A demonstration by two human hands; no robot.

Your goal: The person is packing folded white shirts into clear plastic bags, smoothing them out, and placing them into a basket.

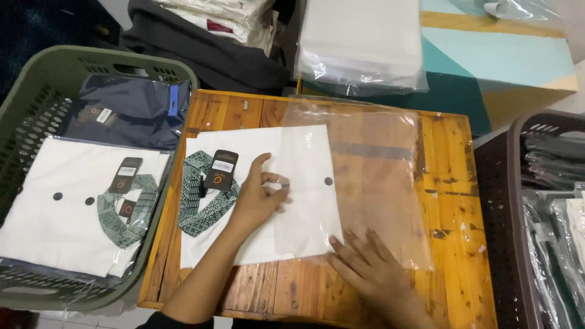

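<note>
Left hand point(256, 198) lies mid-frame on the folded white shirt point(304, 183), fingers curled w/ thumb up, fingertips pinching the edge of the clear bag point(372, 183) where it overlaps the shirt. Right hand point(372, 265) sits lower, right of centre, palm down & fingers spread flat on the bag's lower edge, gripping nothing, just beside the shirt's bottom right corner. Shirt lies flat on the wooden table point(454, 244), centre-left of frame; its right part is under or inside the bag's mouth, can't tell which. Collar point(204, 195) is green-patterned, at the shirt's left end, w/ a dark hang tag point(220, 170) on it. A dark button point(328, 181) shows near the shirt's right edge. Bag stretches rightward across the table top, mostly flat.

Left of frame: green basket point(36, 91) w/ a bagged white shirt on top, same green collar & tag, and a navy bagged garment point(131, 109) behind it. Right edge: dark basket point(518, 183) w/ bagged dark clothes. Top centre: stack of bagged white items point(359, 42) on a teal box point(487, 67).
</note>
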